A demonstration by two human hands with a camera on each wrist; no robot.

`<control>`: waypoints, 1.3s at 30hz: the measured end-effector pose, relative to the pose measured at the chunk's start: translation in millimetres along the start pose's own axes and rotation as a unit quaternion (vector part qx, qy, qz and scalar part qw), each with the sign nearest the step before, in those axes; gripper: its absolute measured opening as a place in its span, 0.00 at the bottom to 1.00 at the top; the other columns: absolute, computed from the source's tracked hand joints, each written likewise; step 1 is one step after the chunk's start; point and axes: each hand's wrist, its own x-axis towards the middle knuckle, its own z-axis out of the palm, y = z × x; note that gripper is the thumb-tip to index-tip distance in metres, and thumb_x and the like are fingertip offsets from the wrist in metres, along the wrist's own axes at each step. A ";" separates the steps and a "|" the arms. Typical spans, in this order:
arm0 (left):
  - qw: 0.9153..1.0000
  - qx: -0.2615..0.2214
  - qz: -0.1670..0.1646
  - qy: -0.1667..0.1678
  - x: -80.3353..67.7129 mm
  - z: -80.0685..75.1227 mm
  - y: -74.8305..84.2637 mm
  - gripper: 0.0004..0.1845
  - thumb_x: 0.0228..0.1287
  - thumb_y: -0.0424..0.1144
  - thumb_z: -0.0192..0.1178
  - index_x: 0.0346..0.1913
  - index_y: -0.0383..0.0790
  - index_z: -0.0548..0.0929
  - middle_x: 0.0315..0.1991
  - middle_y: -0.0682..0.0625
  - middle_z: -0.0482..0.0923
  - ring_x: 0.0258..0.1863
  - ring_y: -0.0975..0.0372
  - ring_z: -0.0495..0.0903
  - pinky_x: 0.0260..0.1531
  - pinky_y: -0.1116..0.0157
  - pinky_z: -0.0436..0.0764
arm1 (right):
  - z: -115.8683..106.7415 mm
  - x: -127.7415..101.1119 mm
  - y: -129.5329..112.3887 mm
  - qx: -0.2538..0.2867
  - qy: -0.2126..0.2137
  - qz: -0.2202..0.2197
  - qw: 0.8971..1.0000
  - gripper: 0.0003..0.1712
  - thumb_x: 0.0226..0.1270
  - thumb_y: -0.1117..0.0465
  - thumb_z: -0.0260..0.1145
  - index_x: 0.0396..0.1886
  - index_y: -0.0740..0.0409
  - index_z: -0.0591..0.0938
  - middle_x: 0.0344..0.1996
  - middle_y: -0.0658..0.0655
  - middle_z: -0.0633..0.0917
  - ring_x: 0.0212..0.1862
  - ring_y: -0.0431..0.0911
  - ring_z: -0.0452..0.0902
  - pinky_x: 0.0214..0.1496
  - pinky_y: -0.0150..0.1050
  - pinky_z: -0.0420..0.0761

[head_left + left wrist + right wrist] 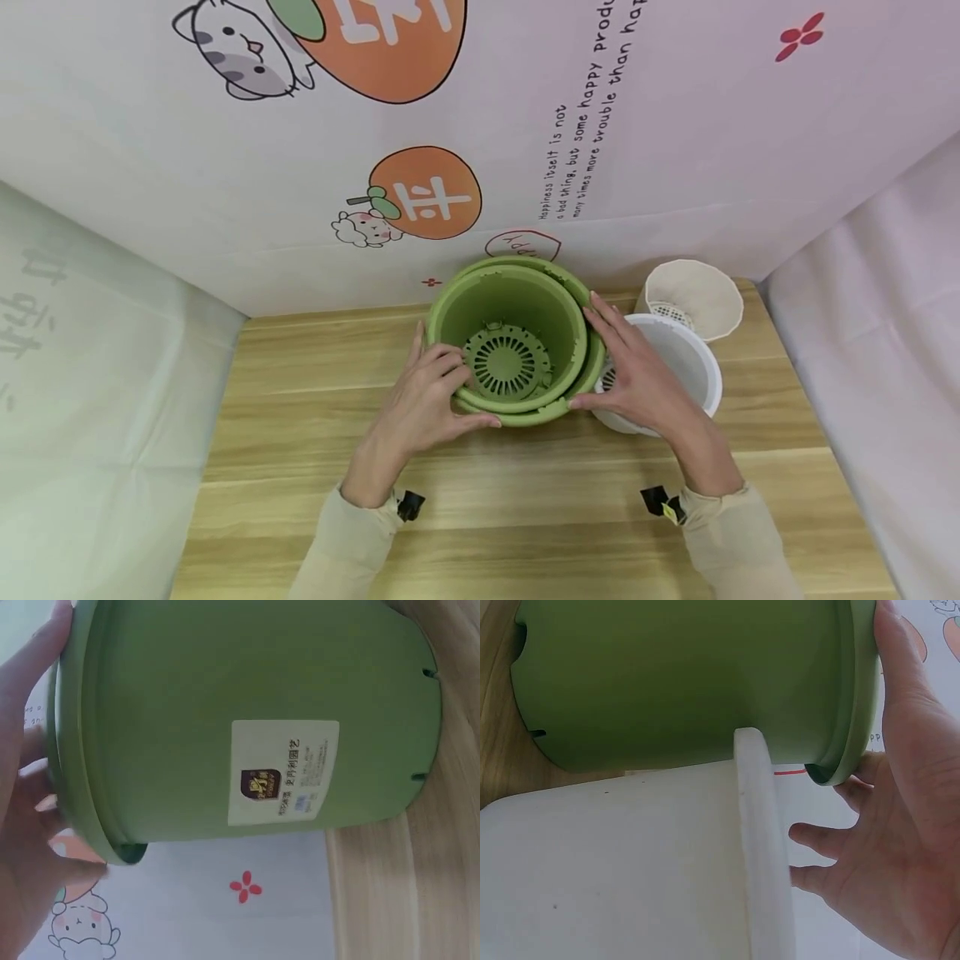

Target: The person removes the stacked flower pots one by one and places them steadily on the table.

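Two green plastic flower pots stand nested on the table against the back wall. The inner pot [510, 292] has a slotted base and sits off-centre in the outer pot [551, 414], whose rim shows wider at the right. My left hand [423, 400] holds the left side of the rims, some fingers bent over the inner edge, thumb along the front. My right hand [637, 371] grips the outer pot's right rim between thumb and fingertips. In the left wrist view, a white label [283, 772] marks the outer pot's side.
Close against the green pots at the right stands a white pot [682, 358], partly behind my right hand. Behind it a cream pot [708, 300] with a perforated base leans tilted. White printed cloth [675, 167] covers the wall behind the wooden table [300, 417].
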 end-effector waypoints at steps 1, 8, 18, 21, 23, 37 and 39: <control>1.000 0.000 0.007 0.010 -0.1 0.4 0.0 0.30 0.42 0.69 0.72 0.28 0.43 0.83 0.38 0.48 0.84 0.47 0.55 0.79 0.72 0.39 0.47 | -0.3 0.0 0.4 0.004 -0.002 0.003 1.000 0.76 0.37 0.35 0.81 0.81 0.55 0.50 0.80 0.52 0.45 0.78 0.58 0.45 0.75 0.58 0.53; 0.999 -0.005 0.017 0.037 -0.7 4.2 -0.4 0.28 0.43 0.66 0.73 0.26 0.43 0.82 0.33 0.51 0.83 0.40 0.58 0.80 0.71 0.40 0.54 | -0.8 -1.3 1.4 0.023 -0.005 0.030 0.999 0.77 0.34 0.36 0.83 0.81 0.52 0.49 0.80 0.49 0.44 0.78 0.55 0.42 0.75 0.59 0.54; 0.995 -0.044 0.018 0.083 -3.4 6.3 -2.2 0.28 0.38 0.66 0.75 0.25 0.44 0.81 0.31 0.54 0.82 0.38 0.60 0.80 0.65 0.45 0.68 | 2.1 -0.7 0.6 0.033 -0.006 0.030 0.999 0.77 0.35 0.37 0.83 0.81 0.51 0.49 0.80 0.47 0.43 0.78 0.56 0.44 0.74 0.60 0.55; 0.992 -0.067 0.016 0.105 -1.5 5.9 -1.1 0.28 0.39 0.66 0.74 0.25 0.44 0.81 0.30 0.54 0.81 0.36 0.61 0.78 0.52 0.54 0.78 | 2.5 0.0 -0.1 0.038 -0.004 0.028 0.999 0.77 0.35 0.37 0.83 0.81 0.51 0.49 0.80 0.47 0.43 0.78 0.56 0.44 0.73 0.60 0.56; 0.989 -0.080 0.018 0.124 -0.1 5.6 -0.5 0.29 0.41 0.68 0.72 0.24 0.43 0.82 0.28 0.55 0.81 0.34 0.61 0.77 0.43 0.59 0.77 | 2.7 0.4 -0.4 0.041 -0.004 0.027 0.999 0.77 0.34 0.37 0.84 0.81 0.51 0.50 0.80 0.48 0.44 0.78 0.56 0.45 0.73 0.60 0.56; 0.970 -0.133 0.034 0.199 3.6 4.9 2.9 0.23 0.32 0.57 0.81 0.24 0.42 0.87 0.24 0.55 0.83 0.28 0.62 0.77 0.37 0.58 0.74 | 5.4 2.4 -0.8 0.060 0.010 0.019 0.998 0.75 0.35 0.39 0.84 0.81 0.45 0.50 0.80 0.51 0.45 0.77 0.59 0.48 0.71 0.62 0.59; 0.968 -0.146 0.031 0.204 4.5 4.0 3.3 0.22 0.31 0.54 0.82 0.24 0.42 0.87 0.25 0.55 0.82 0.29 0.62 0.77 0.38 0.57 0.74 | 4.5 2.3 -0.7 0.059 0.010 0.017 0.998 0.75 0.35 0.39 0.84 0.81 0.45 0.50 0.80 0.53 0.46 0.77 0.60 0.48 0.71 0.63 0.59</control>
